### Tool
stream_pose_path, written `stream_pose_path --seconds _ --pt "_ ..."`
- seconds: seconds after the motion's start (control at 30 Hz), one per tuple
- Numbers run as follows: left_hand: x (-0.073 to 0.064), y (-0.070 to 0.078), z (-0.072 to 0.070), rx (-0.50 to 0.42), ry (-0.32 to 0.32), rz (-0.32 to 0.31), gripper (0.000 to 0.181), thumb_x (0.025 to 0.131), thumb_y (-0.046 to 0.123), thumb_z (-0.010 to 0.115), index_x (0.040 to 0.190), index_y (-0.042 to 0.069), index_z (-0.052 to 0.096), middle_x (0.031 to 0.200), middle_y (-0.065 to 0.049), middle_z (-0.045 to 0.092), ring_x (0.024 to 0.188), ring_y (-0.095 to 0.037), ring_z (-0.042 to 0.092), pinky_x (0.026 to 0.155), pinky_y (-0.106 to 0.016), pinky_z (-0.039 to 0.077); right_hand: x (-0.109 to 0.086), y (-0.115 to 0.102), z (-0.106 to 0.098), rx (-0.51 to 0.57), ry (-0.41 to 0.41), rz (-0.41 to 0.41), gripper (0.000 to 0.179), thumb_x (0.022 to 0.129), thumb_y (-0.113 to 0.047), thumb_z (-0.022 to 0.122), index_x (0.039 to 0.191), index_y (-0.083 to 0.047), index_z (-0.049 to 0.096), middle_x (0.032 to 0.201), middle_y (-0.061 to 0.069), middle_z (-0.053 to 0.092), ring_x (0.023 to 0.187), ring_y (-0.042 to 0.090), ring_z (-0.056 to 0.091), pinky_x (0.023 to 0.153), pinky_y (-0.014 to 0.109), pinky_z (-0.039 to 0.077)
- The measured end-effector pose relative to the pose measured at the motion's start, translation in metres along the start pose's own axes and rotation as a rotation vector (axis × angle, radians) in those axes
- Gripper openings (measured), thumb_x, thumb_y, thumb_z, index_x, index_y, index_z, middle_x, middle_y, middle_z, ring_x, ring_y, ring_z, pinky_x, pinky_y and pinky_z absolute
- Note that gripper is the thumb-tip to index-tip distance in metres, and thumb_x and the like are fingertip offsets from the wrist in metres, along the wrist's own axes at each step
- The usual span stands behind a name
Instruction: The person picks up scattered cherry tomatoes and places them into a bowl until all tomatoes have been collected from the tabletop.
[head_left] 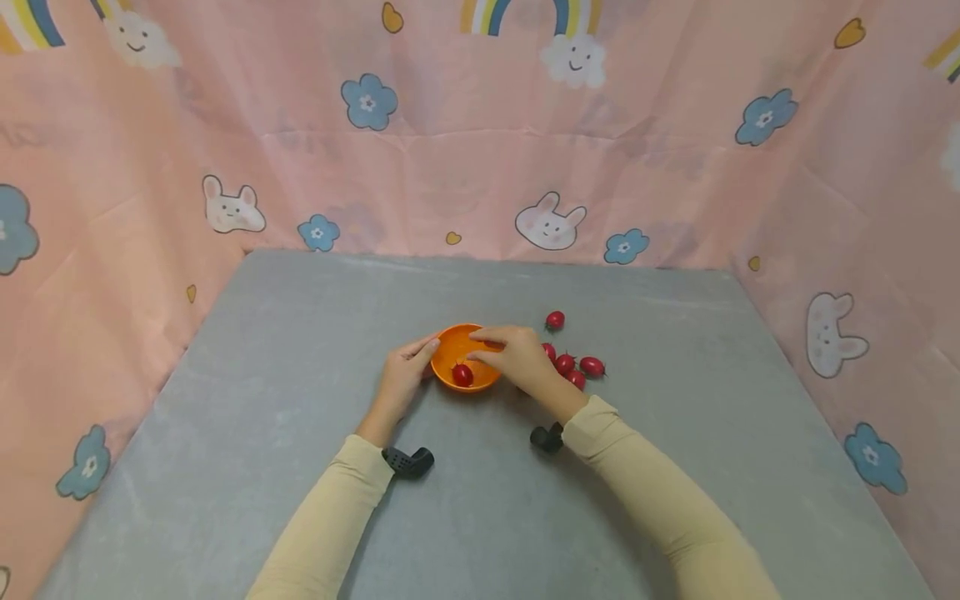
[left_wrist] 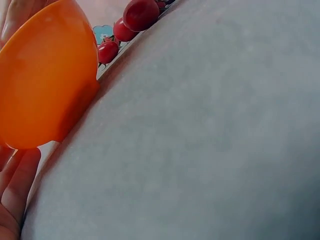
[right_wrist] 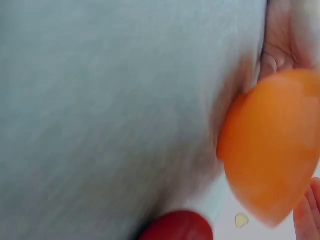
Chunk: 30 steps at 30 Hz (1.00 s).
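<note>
An orange bowl (head_left: pixel 467 385) stands on the grey table, and a red cherry tomato (head_left: pixel 462 375) lies inside it. At the bowl's left side my left hand (head_left: pixel 401 375) holds the rim, thumb at the edge and fingers against the outside. My right hand (head_left: pixel 517 357) reaches over the bowl's right side, thumb and fingers apart, nothing visible between them. Just right of that hand lie several more cherry tomatoes (head_left: pixel 592 367), partly hidden by it. The left wrist view shows the bowl's outer wall (left_wrist: pixel 50 75) close up beside the left fingers (left_wrist: pixel 21 182).
One cherry tomato (head_left: pixel 555 320) lies farther back, apart from the cluster. The grey table (head_left: pixel 262 400) reaches back to a pink patterned curtain (head_left: pixel 450 183), which also hangs along both sides. A black device (head_left: pixel 408 462) sits on the left wrist, another (head_left: pixel 547 437) on the right.
</note>
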<state>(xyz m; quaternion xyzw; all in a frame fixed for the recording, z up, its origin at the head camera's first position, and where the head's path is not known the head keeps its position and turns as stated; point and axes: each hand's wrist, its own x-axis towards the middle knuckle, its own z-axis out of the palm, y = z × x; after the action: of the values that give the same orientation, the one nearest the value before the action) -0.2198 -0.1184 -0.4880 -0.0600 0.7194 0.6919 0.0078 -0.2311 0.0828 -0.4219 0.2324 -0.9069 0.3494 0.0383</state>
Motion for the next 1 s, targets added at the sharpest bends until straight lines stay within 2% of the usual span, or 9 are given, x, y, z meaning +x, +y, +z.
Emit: stream_pose_path --seconds 0.17,0.27,0.6,0.7,0.83,1.0 --pt "-0.002 0.0 0.0 0.032 0.009 0.008 0.038 0.099 0.033 0.061 0.128 0.01 0.068 0.133 -0.009 0.066 0.118 -0.021 0.063 0.086 -0.023 0.058 -0.011 0.016 -0.015 0.192 0.092 0.072 0.033 0.083 -0.018 0.081 0.112 -0.004 0.075 0.113 0.013 0.075 0.108 0.03 0.07 0.092 0.04 0.057" --pt "-0.002 0.0 -0.001 0.042 0.007 0.004 0.038 0.099 0.033 0.061 0.129 0.011 0.068 0.134 -0.008 0.066 0.122 -0.021 0.062 0.089 -0.026 0.058 -0.021 0.027 -0.027 0.238 0.129 0.126 0.034 0.083 -0.017 0.081 0.114 -0.004 0.075 0.114 0.014 0.075 0.106 0.03 0.071 0.09 0.04 0.057" --pt "0.001 -0.002 0.0 0.013 -0.007 -0.002 0.038 0.099 0.033 0.062 0.129 0.01 0.068 0.133 -0.01 0.066 0.113 -0.02 0.063 0.083 -0.02 0.058 -0.053 0.065 -0.061 0.228 0.152 0.239 0.04 0.085 -0.023 0.08 0.118 -0.003 0.072 0.118 0.016 0.072 0.115 0.034 0.066 0.095 0.042 0.054" --pt "0.0 -0.002 0.0 0.017 -0.004 -0.004 0.039 0.099 0.033 0.061 0.13 0.009 0.067 0.134 -0.011 0.065 0.112 -0.018 0.063 0.083 -0.02 0.057 -0.059 0.069 -0.068 0.212 0.159 0.254 0.039 0.085 -0.024 0.079 0.118 -0.003 0.072 0.12 0.017 0.072 0.116 0.035 0.066 0.093 0.037 0.055" --pt "0.001 -0.002 0.001 0.027 -0.004 -0.015 0.04 0.1 0.032 0.06 0.132 0.008 0.065 0.136 -0.013 0.064 0.114 -0.018 0.063 0.086 -0.024 0.058 -0.066 0.077 -0.076 0.169 0.177 0.279 0.039 0.086 -0.023 0.079 0.118 -0.002 0.072 0.122 0.017 0.071 0.116 0.034 0.066 0.088 0.022 0.056" --pt "0.003 -0.003 0.0 0.018 -0.006 -0.025 0.04 0.1 0.031 0.061 0.132 0.008 0.065 0.135 -0.011 0.064 0.114 -0.02 0.063 0.088 -0.028 0.058 -0.068 0.089 -0.082 0.185 0.18 0.35 0.04 0.088 -0.021 0.077 0.122 -0.001 0.07 0.127 0.017 0.068 0.121 0.034 0.063 0.089 0.02 0.054"
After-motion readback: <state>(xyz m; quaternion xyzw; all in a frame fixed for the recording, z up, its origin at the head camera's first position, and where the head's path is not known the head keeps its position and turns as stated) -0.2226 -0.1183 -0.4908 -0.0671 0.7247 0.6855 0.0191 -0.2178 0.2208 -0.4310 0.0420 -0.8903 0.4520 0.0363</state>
